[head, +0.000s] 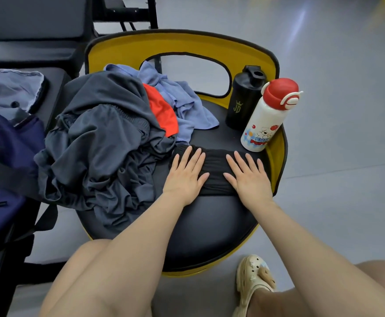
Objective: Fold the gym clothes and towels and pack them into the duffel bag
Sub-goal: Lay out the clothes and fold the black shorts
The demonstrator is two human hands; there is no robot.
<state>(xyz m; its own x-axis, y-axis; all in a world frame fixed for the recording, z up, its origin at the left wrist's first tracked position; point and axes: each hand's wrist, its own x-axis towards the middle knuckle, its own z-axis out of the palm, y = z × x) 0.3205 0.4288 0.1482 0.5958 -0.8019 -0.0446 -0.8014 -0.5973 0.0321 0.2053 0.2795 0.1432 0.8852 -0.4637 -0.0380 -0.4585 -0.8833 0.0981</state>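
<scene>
Clothes still lay mostly unfolded, so the task looked barely begun: only one small black garment (212,170) was being flattened, and nothing visible had gone into the navy duffel bag (6,170), which sat left of the yellow chair (180,45). On that chair's black seat, taken as the landmark, the largest item was a crumpled heap of dark grey clothes (100,145) over its left half; I could not count the separate pieces in it. Behind the heap, toward the chair back, lay one blue towel (187,106) and one orange garment (163,110) tucked between them. At the seat's right rear stood two bottles: one black shaker (244,97) and, just beside it, one white bottle with a red cap (267,120). The black garment lay at the seat's middle, under both hands. The left hand (185,175) and the right hand (247,177) each pressed flat on it, fingers straight and spread, grip released, holding nothing. Folding, then packing, remained for nearly everything.
</scene>
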